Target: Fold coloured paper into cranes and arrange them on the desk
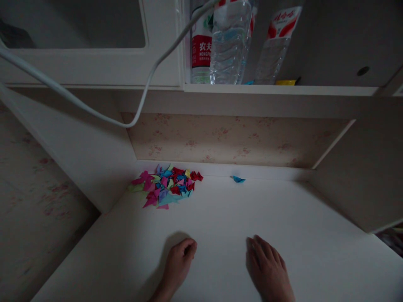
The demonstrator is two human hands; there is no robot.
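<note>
My left hand rests on the white desk with its fingers curled into a loose fist, and nothing shows in it. To its right, my right hand lies palm down, fingers stretched out on the surface, holding nothing. Beyond the left hand, near the back edge, is a heap of small folded papers in pink, red, blue, green and purple. One small blue folded paper sits apart from the heap, at the back and ahead of the right hand. Neither hand touches any paper.
A white shelf overhangs the back of the desk, with several plastic bottles and a yellow item on it. A pale cable hangs in front of the cupboard. Side panels stand left and right.
</note>
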